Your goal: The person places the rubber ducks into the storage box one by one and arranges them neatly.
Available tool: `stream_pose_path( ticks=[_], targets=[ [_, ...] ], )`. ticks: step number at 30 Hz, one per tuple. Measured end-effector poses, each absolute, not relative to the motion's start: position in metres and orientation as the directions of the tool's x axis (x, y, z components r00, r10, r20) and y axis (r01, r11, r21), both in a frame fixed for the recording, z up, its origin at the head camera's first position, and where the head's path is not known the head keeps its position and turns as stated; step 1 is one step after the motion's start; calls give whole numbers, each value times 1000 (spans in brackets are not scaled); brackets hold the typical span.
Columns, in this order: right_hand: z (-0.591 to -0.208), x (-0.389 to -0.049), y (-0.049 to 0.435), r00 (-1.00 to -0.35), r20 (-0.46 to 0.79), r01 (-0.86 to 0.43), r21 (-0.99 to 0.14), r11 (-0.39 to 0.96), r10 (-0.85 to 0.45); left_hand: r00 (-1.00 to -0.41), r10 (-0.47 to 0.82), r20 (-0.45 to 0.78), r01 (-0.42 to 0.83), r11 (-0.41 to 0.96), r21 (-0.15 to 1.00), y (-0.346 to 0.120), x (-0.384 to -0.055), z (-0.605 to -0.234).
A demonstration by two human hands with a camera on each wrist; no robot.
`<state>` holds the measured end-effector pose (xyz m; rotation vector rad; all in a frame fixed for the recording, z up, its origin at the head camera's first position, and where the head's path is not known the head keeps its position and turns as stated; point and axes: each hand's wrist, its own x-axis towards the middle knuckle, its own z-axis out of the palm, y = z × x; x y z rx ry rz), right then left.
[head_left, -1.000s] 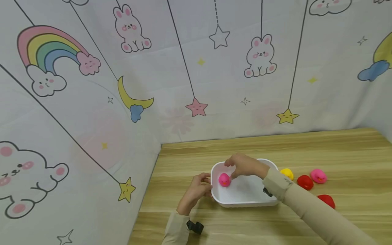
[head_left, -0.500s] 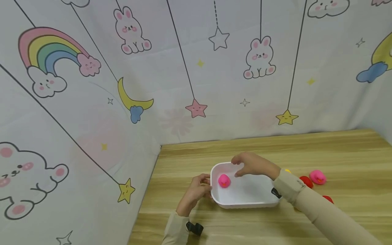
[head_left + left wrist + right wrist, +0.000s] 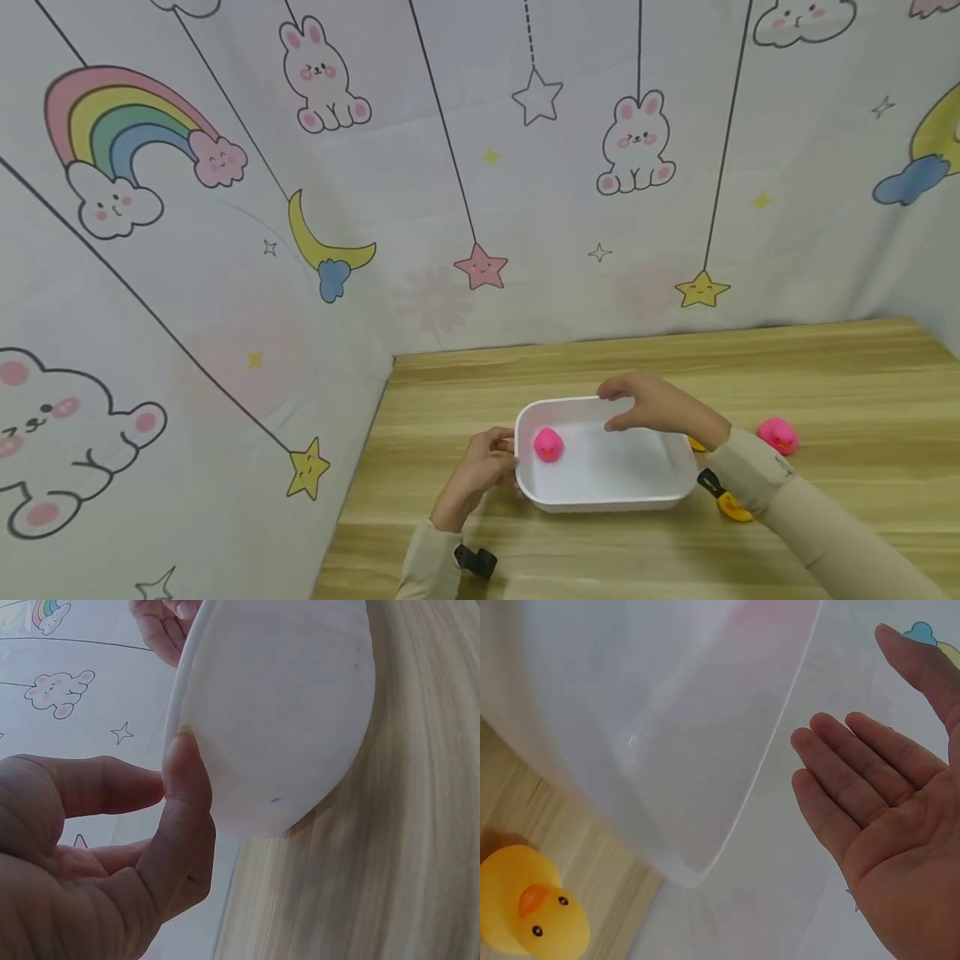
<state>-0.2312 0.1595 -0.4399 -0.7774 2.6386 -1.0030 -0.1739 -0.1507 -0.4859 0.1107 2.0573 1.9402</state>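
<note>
The pink duck [image 3: 548,445] sits inside the left end of the white tray [image 3: 600,477], well apart from the right hand [image 3: 663,406], whose thumb stands away from its outstretched fingers. The left hand [image 3: 478,465] touches the tray's outer end wall, fingers bent — whether they pinch the rim, one cannot tell. Since the earlier frames the right hand has drawn rightward, away from the duck. The tray is glossy and round-cornered; a smooth, orange-billed yellow duck [image 3: 525,900] rests on the wood-grained table [image 3: 450,387].
</note>
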Motion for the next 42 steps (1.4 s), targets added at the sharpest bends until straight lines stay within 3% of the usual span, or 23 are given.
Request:
stream_pose_path(
  ticks=[42],
  targets=[
    [-446,-219,250,-887,17,-348,-680,646,-461,-949,263,-174,-161,71,984,-150,-177,-487]
  ],
)
